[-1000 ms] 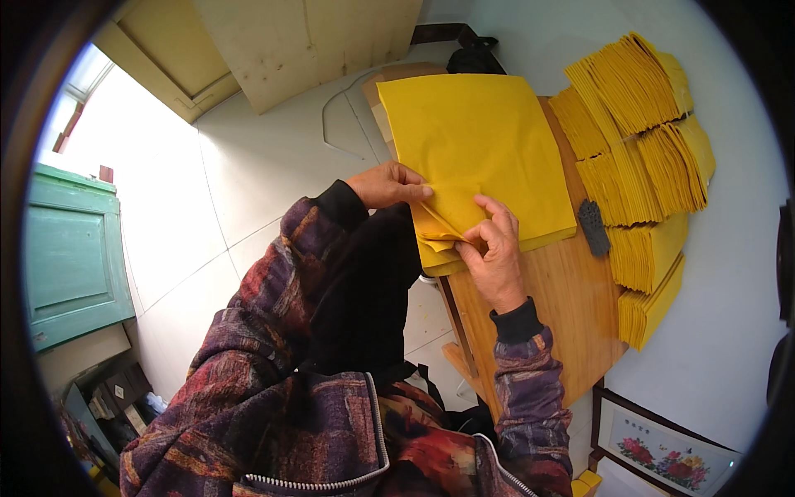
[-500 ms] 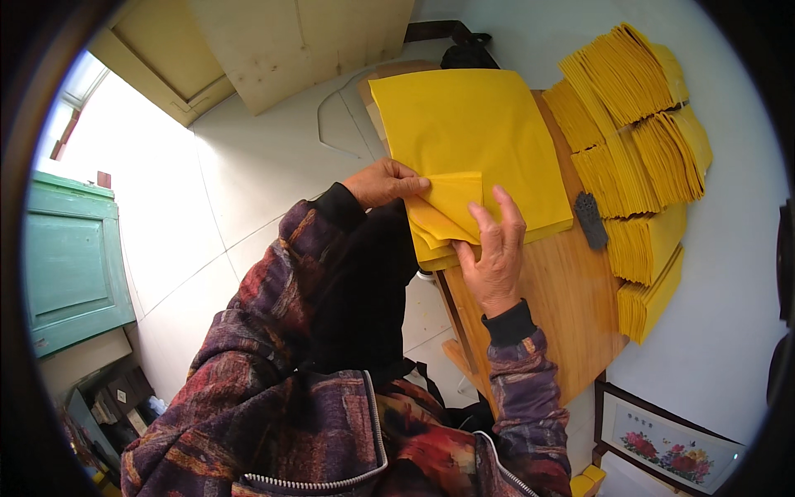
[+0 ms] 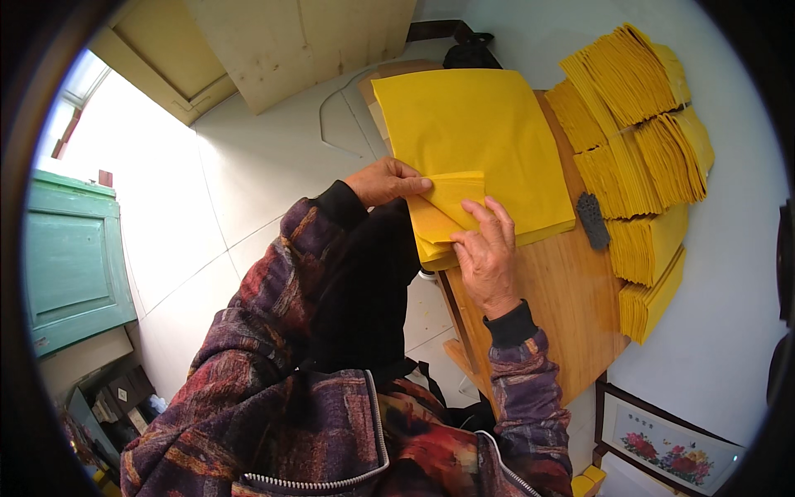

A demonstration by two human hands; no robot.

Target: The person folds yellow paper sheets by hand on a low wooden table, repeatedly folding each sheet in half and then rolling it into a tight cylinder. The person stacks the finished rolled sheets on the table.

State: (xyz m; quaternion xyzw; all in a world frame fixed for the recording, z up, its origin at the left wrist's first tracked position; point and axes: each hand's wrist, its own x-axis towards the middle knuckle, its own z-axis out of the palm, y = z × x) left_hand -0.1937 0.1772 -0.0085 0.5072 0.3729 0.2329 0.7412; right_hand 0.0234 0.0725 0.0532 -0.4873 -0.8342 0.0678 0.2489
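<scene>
A stack of large yellow paper sheets (image 3: 489,116) lies on the table, its near left corner partly folded over. My left hand (image 3: 385,180) pinches the turned-up flap (image 3: 443,189) between thumb and fingers at the stack's left edge. On the flap's right side my right hand (image 3: 489,261) has its thumb at the folded edge and its fingers bent over the paper, closed on it. How many sheets are in the fold I cannot tell.
Bundles of folded yellow paper (image 3: 629,157) stand along the wall at the table's right. A dark grey crocheted-looking item (image 3: 592,221) lies beside them on the wooden table (image 3: 555,306). A framed flower picture (image 3: 667,443) leans at lower right; a green cabinet (image 3: 79,257) stands left.
My right hand's fingers were raised and spread; now they are bent down onto the folded paper. My left hand keeps its pinch in nearly the same place.
</scene>
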